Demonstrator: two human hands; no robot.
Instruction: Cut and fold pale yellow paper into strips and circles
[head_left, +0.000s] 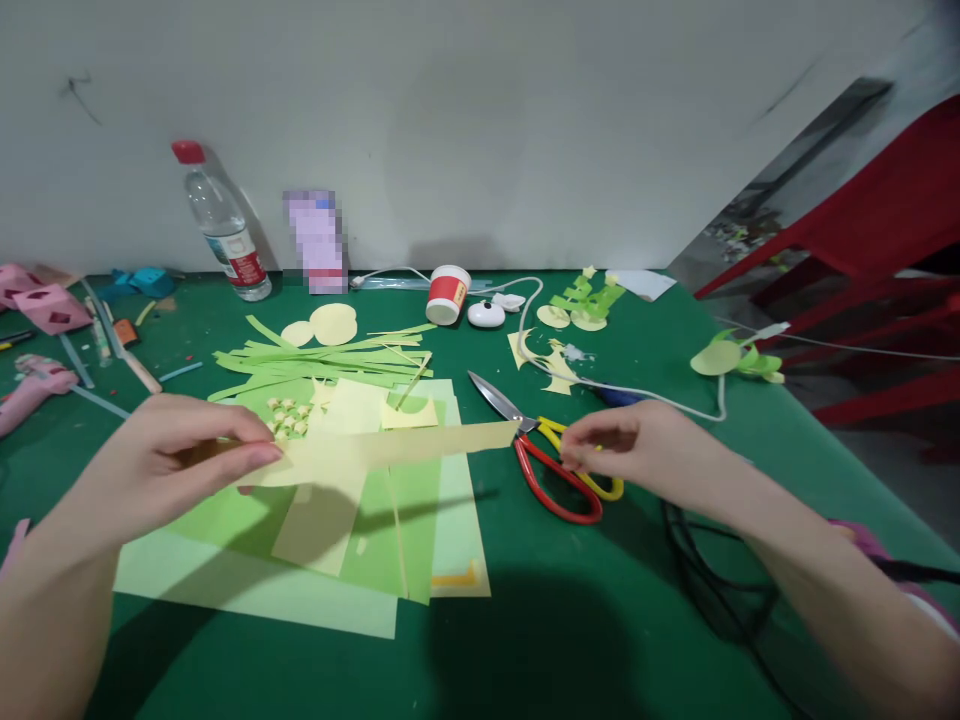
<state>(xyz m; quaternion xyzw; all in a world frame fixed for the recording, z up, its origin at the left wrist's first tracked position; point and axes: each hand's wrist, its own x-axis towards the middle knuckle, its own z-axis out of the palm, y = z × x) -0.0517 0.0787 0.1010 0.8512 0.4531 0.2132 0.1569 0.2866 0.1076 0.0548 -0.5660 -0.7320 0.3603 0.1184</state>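
Observation:
My left hand (202, 455) pinches one end of a pale yellow paper strip (420, 445), which stretches to the right above the table. By the scissors' handles is my right hand (622, 440), its fingers curled together; whether anything is between them I cannot make out. The scissors (536, 435), with one red and one yellow handle, lie with blades closed. Under the strip are green paper sheets (300, 610) and a cream paper piece (319, 530). Small folded paper stars (289, 415) sit near my left fingertips, and cut green strips (322, 365) lie behind them.
A water bottle (225, 235), a blurred phone (319, 240) and a red paper cup (448, 295) stand along the wall. A white cable (622, 385) crosses the right side. Paper plants (589, 300), a pink glue gun (37, 385) and red chairs (885, 220) surround the work area.

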